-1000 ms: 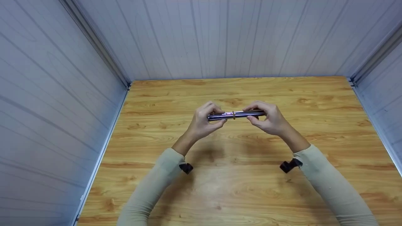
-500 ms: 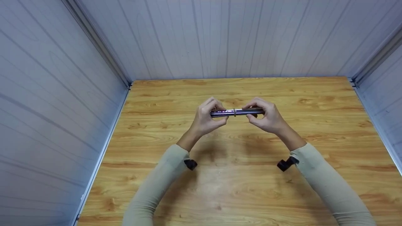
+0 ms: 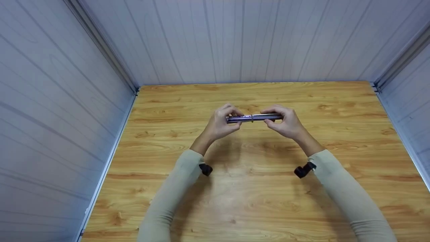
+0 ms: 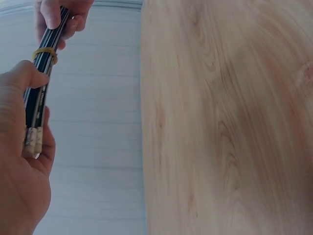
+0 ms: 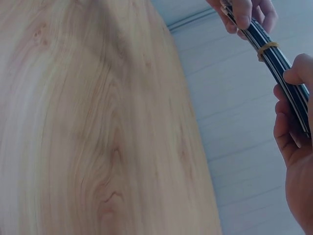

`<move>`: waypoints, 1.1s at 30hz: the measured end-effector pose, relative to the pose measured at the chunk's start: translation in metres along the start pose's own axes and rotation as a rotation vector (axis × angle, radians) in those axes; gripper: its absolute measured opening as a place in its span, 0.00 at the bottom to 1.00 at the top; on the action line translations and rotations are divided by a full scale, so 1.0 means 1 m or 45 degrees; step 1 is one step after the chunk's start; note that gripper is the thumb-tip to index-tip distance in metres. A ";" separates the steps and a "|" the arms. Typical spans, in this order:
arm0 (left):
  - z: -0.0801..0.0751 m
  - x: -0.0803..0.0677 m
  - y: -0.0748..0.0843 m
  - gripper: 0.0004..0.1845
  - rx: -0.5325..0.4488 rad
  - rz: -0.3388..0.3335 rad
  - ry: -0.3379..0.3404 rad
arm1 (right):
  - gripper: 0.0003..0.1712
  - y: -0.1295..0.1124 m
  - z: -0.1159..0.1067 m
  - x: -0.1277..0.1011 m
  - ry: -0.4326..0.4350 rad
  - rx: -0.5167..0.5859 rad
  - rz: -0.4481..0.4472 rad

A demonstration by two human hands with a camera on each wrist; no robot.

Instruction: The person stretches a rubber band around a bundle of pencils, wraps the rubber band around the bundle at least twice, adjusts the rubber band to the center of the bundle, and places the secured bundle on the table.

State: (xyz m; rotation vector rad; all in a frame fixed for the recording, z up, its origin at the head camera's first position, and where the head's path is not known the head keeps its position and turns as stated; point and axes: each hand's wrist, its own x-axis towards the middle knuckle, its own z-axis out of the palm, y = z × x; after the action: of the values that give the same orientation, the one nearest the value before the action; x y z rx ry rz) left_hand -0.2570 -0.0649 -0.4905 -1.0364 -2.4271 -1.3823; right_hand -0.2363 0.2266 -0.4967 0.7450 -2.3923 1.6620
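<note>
So both hands are up over the middle of the wooden table (image 3: 255, 188), holding a bundle of dark pens (image 3: 254, 118) level between them. Left hand (image 3: 220, 126) pinches the 9 o'clock end with curled fingers and thumb, right hand (image 3: 285, 124) pinches the 3 o'clock end the same way. A yellow rubber band (image 3: 251, 118) wraps the bundle about mid-length. They look like pens or pencils, hard to tell from here. Pale panel walls (image 3: 235, 40) run round the table.
</note>
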 end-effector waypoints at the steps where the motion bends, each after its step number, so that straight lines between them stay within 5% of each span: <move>1: 0.000 0.000 -0.002 0.10 0.009 -0.017 -0.014 | 0.15 0.003 0.000 0.000 0.005 -0.008 0.027; 12: 0.005 -0.008 -0.026 0.13 0.117 -0.216 -0.184 | 0.15 0.035 0.001 -0.008 -0.085 -0.091 0.283; 18: 0.015 -0.016 -0.033 0.12 0.117 -0.353 -0.274 | 0.15 0.050 0.008 -0.014 -0.140 -0.186 0.301; 28: 0.029 -0.024 -0.049 0.13 0.172 -0.342 -0.351 | 0.16 0.064 0.014 -0.021 -0.230 -0.301 0.389; 33: 0.048 -0.032 -0.104 0.13 0.189 -0.287 -0.346 | 0.15 0.070 0.018 -0.022 -0.259 -0.322 0.375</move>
State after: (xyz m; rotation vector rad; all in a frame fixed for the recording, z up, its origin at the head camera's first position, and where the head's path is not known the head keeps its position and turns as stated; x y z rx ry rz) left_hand -0.2906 -0.0758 -0.6041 -0.9974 -2.8713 -1.1618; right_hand -0.2464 0.2361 -0.5707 0.5654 -2.9061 1.3876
